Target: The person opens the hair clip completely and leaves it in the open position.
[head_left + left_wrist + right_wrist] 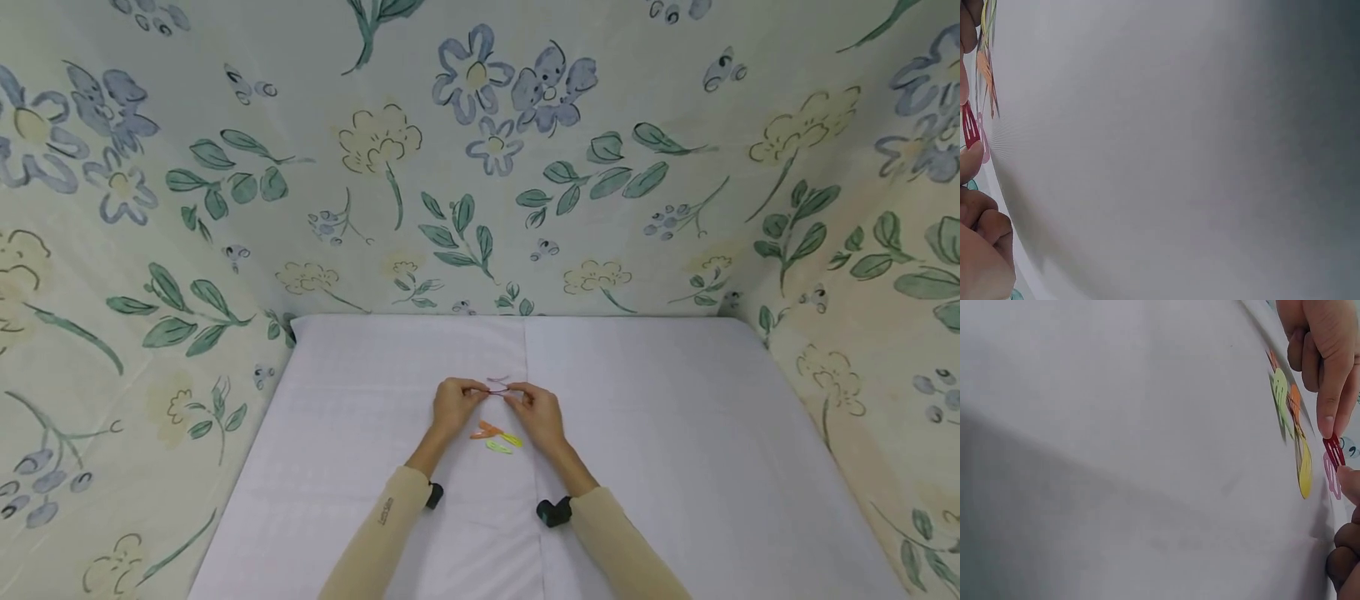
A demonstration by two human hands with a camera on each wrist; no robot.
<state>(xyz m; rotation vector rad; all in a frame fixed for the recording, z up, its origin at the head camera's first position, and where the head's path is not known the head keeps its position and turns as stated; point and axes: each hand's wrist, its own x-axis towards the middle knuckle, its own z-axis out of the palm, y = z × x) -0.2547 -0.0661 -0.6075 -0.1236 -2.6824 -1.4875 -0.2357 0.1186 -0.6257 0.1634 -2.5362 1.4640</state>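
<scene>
Between the fingertips of both hands is a dark red snap hair clip [1334, 452]. My left hand [457, 407] pinches one end of it, and my right hand [538, 412] pinches the other. Just beyond the hands, a pink snap hair clip [497, 380] lies on the white cloth. Nearer to me, between the forearms, orange hair clips [487, 429] overlap a yellow hair clip [512, 439]. A light green hair clip [498, 447] lies just in front of them. In the left wrist view, the red clip [970, 128] shows at the left edge.
A white cloth [360, 367] covers the table, with a crease running from back to front near the middle. Flowered fabric [420, 192] hangs behind and on both sides. Dark wrist cameras [555, 512] sit at the sleeve cuffs.
</scene>
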